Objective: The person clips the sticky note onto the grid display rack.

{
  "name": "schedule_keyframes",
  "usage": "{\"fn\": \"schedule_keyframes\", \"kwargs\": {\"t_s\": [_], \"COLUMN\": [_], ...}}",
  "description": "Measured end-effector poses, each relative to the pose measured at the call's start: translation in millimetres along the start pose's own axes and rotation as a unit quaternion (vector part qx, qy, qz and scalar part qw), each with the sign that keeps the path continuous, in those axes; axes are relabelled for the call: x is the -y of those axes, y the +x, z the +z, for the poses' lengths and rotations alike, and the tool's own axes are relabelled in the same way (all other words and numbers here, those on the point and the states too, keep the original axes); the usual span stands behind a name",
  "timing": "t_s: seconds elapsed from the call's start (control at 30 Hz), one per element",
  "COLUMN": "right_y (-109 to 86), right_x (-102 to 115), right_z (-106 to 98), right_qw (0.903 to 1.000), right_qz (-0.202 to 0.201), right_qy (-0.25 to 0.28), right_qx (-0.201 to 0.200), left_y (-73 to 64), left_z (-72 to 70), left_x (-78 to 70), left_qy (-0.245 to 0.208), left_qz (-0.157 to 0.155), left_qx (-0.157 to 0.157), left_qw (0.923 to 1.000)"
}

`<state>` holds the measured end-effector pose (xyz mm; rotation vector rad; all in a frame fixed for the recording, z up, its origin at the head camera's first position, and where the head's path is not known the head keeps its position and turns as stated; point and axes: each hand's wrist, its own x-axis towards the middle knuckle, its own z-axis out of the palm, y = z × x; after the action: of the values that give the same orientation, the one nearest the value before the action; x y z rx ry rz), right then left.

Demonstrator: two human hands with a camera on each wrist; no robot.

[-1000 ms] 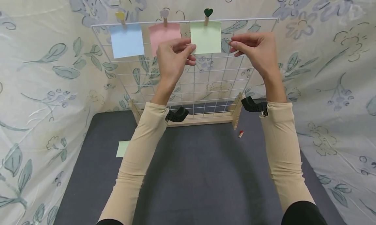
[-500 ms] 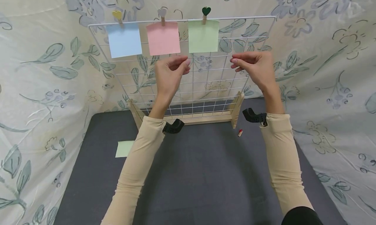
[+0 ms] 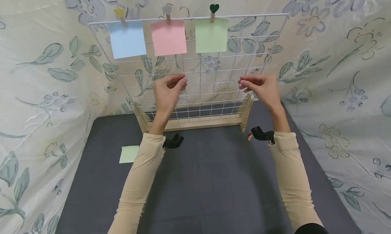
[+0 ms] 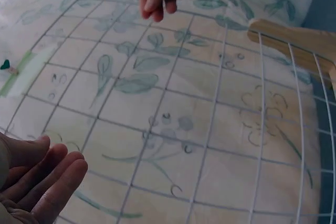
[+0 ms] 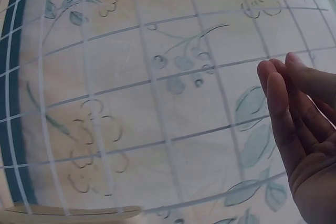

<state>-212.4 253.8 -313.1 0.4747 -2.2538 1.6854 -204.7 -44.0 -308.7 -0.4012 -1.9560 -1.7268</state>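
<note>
My left hand [image 3: 166, 91] is in front of the lower left part of a white wire grid [image 3: 200, 62], fingers bent loosely toward the thumb, holding nothing. To its right, my right hand [image 3: 261, 88] hangs before the grid's right side, likewise with nothing in its fingers. Along the grid's top bar hang a blue paper sheet [image 3: 127, 40], a pink sheet [image 3: 169, 38] and a green sheet [image 3: 211, 36]. A yellow heart clothespin [image 3: 119, 14] holds the blue sheet, a pale heart clothespin [image 3: 167, 10] the pink one, and a dark green heart clothespin [image 3: 214, 9] the green one.
The grid stands in a wooden base [image 3: 201, 124] at the back of a dark grey table [image 3: 201, 179]. Another green paper sheet [image 3: 128, 154] lies at the table's left. A small red-topped clothespin [image 3: 249, 137] lies beside the base's right foot. Patterned cloth [image 3: 345, 91] surrounds the table.
Both hands have moved down from the hanging green sheet, the left from its lower left edge and the right from beside it. The papers and clothespins stay in place.
</note>
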Motion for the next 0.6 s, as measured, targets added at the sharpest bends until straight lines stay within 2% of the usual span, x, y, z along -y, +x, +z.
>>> {"fn": "schedule_keyframes", "kwargs": {"t_s": [0.03, 0.13, 0.2, 0.27, 0.47, 0.6], "right_y": [-3.2, -12.0, -16.8, -21.1, -40.3, -57.3], "right_x": [1.3, 2.7, -3.6, -11.8, -41.9, -63.9], "right_z": [0.9, 2.5, 2.0, 0.6, -5.0, -8.7], "right_qw": [1.0000, 0.9999, 0.9999, 0.9999, 0.9981, 0.9958], "right_qz": [0.003, 0.004, 0.009, 0.010, 0.043, 0.076], "right_qy": [0.001, 0.011, 0.006, 0.009, 0.003, -0.017], "right_qx": [0.001, 0.001, -0.004, -0.009, -0.043, -0.047], "left_y": [-2.1, -8.3, -14.5, -19.4, -46.0, -66.5], "left_z": [-2.5, -10.4, -16.1, -22.8, -46.1, -65.0], "left_x": [-2.1, 7.2, 14.9, 34.0, 65.5, 86.9], "left_qy": [0.004, 0.015, 0.026, 0.031, 0.051, 0.066], "left_qz": [-0.003, -0.019, -0.040, -0.052, -0.103, -0.134], "left_qx": [-0.001, -0.006, -0.008, -0.016, -0.041, -0.047], "left_qw": [1.0000, 0.9997, 0.9988, 0.9980, 0.9925, 0.9877]}}
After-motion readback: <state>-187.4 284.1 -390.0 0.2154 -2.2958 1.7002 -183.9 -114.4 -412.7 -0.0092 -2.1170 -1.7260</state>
